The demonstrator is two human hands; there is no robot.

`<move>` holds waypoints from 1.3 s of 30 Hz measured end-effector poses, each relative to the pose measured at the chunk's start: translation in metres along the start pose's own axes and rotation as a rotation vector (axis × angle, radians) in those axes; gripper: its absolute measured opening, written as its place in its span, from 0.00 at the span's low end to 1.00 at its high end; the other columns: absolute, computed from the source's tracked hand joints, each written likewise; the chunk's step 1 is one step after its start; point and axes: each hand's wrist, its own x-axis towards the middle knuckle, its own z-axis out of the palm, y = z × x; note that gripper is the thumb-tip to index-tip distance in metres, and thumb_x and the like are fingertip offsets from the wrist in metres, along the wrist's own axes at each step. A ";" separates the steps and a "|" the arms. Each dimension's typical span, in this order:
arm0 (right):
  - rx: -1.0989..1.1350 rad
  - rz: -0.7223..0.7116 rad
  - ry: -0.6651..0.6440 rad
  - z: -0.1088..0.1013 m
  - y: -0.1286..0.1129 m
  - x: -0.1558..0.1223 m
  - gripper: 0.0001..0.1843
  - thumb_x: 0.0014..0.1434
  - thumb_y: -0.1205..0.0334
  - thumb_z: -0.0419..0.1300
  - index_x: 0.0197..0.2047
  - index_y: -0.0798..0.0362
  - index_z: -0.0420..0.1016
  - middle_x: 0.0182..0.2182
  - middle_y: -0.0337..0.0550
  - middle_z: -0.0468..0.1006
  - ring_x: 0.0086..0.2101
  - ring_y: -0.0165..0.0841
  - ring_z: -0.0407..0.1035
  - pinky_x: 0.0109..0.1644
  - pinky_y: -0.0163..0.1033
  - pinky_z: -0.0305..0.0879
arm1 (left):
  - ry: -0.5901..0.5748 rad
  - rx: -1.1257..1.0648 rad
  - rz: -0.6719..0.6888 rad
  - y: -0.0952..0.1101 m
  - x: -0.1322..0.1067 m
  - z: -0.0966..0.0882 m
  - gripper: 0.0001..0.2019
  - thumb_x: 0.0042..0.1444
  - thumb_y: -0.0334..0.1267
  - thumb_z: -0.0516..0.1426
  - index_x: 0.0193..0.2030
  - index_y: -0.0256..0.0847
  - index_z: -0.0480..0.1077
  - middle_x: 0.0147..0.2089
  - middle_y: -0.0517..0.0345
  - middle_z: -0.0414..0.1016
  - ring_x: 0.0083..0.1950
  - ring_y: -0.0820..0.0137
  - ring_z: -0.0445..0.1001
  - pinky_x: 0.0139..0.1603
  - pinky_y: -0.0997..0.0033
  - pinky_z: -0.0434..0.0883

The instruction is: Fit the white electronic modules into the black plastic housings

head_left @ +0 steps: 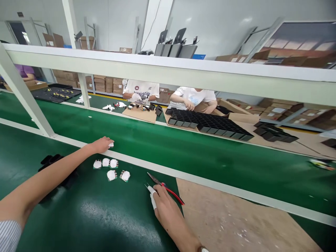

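Observation:
My left hand reaches forward to the white rail of the green bench and is closed on a small white part at its fingertips. Several more small white parts lie in a loose group on the green mat just behind it. My right hand rests low on the mat, fingers curled, with a white cot on one finger. It lies on the red handles of small pliers, whose jaws point left; something thin sticks out at the fingertip.
A brown board covers the mat at right. A black object lies at left. Beyond the green conveyor, two people sit at black trays and cardboard. A white frame beam crosses overhead with a slanted post.

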 end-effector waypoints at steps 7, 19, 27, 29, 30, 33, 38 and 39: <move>0.097 -0.039 0.034 -0.021 -0.031 0.033 0.22 0.70 0.69 0.52 0.66 0.55 0.69 0.60 0.58 0.73 0.58 0.52 0.70 0.63 0.61 0.72 | 0.109 -0.031 0.086 0.071 -0.058 -0.021 0.27 0.69 0.47 0.55 0.72 0.40 0.63 0.62 0.44 0.77 0.63 0.52 0.75 0.64 0.55 0.72; 0.223 0.072 -0.052 0.009 -0.064 0.096 0.16 0.71 0.69 0.50 0.56 0.57 0.75 0.50 0.56 0.75 0.50 0.47 0.71 0.59 0.55 0.71 | 0.216 0.007 0.037 0.066 -0.189 0.023 0.23 0.72 0.51 0.53 0.69 0.45 0.66 0.63 0.42 0.76 0.60 0.50 0.79 0.55 0.52 0.79; 0.342 0.056 -0.011 0.019 -0.049 0.068 0.21 0.68 0.62 0.59 0.63 0.54 0.70 0.54 0.54 0.75 0.53 0.47 0.72 0.59 0.56 0.72 | 0.441 0.136 -0.076 0.024 -0.239 -0.014 0.19 0.69 0.56 0.58 0.51 0.43 0.78 0.56 0.44 0.77 0.59 0.47 0.74 0.61 0.42 0.74; 0.369 0.056 -0.004 0.021 -0.049 0.067 0.14 0.68 0.62 0.58 0.56 0.52 0.74 0.52 0.52 0.76 0.49 0.46 0.74 0.55 0.54 0.74 | 0.409 0.165 -0.083 0.014 -0.253 -0.007 0.18 0.68 0.57 0.59 0.47 0.44 0.79 0.55 0.43 0.76 0.58 0.45 0.73 0.58 0.40 0.75; 0.380 0.057 -0.003 0.020 -0.050 0.067 0.11 0.69 0.63 0.57 0.52 0.51 0.75 0.50 0.52 0.76 0.48 0.45 0.74 0.54 0.53 0.75 | 0.402 0.181 -0.085 0.011 -0.258 -0.001 0.18 0.68 0.56 0.59 0.45 0.43 0.80 0.54 0.42 0.76 0.58 0.44 0.73 0.56 0.39 0.75; 0.408 0.067 -0.012 0.013 -0.056 0.066 0.10 0.70 0.65 0.55 0.51 0.51 0.75 0.50 0.51 0.76 0.49 0.44 0.74 0.57 0.52 0.74 | 0.411 0.189 -0.070 0.012 -0.266 0.015 0.17 0.71 0.50 0.56 0.39 0.42 0.79 0.51 0.41 0.74 0.55 0.45 0.72 0.50 0.39 0.76; 0.378 0.072 -0.048 0.001 -0.065 0.056 0.23 0.69 0.62 0.60 0.65 0.51 0.68 0.59 0.54 0.73 0.57 0.48 0.70 0.64 0.58 0.71 | 0.291 -0.098 0.098 0.062 -0.255 0.016 0.13 0.72 0.45 0.57 0.37 0.43 0.75 0.63 0.45 0.72 0.64 0.50 0.71 0.59 0.48 0.76; 0.362 0.069 -0.055 0.000 -0.067 0.055 0.22 0.69 0.65 0.59 0.65 0.52 0.69 0.60 0.54 0.73 0.57 0.48 0.69 0.64 0.59 0.71 | 0.229 -0.169 0.138 0.075 -0.248 0.016 0.13 0.72 0.45 0.57 0.37 0.43 0.74 0.66 0.46 0.70 0.66 0.52 0.72 0.60 0.52 0.77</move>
